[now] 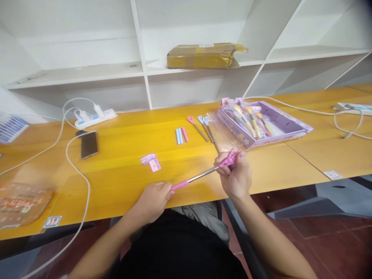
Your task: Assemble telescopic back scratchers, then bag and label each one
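A pink back scratcher with a metal rod stretches between my two hands, above the front edge of the table. My left hand is closed round its pink handle end. Around the pink claw head, the fingers of my right hand are closed. Farther back lie a pink claw piece on a rod and two blue claw pieces on rods. Left of them are two blue handles and one pink handle. Two small printed cards overlap on the table.
A purple box with wrapped items stands at the right, beside clear plastic wrap. At left are a phone, a power strip, white cables and an orange package. A taped carton sits on the shelf.
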